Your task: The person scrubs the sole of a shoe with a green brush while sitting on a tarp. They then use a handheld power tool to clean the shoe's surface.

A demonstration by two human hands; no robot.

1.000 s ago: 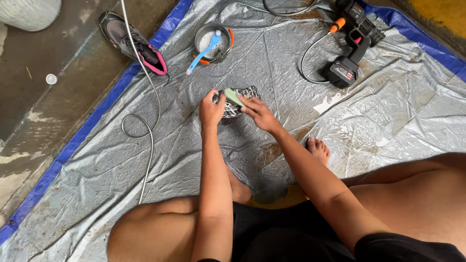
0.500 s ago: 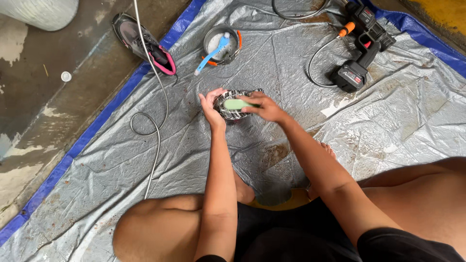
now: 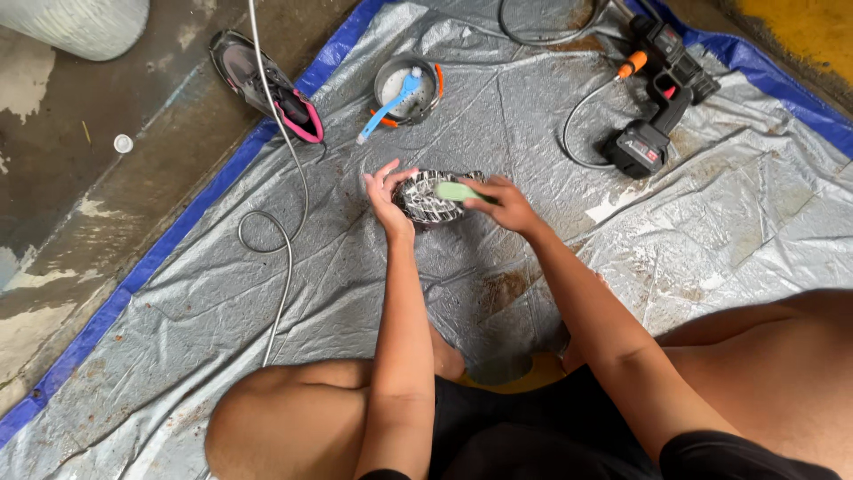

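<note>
At the tarp's point(image 3: 267, 293) left edge 1 grey-and-pink shoe point(image 3: 267, 84) lies untouched, while your left hand point(image 3: 388, 197) cups the patterned shoe point(image 3: 426, 200) mid-tarp and your right hand point(image 3: 505, 203) pinches the green brush point(image 3: 455, 190) against it, scrubbing apparently unfinished.

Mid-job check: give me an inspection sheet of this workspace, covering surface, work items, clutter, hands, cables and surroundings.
Surface: grey tarp with blue edge, wrinkled, with wet brown stains.
Job's things: patterned shoe sole up; green brush on it.
Clutter: bowl holding a blue toothbrush; second shoe with pink lining, partly off the tarp; white cap.
Hands: left hand grips the patterned shoe; right hand holds the green brush.
Cables: thin hose looped across the tarp; another runs to the black spray gun.
Surroundings: stained concrete floor; pale bucket.
</note>
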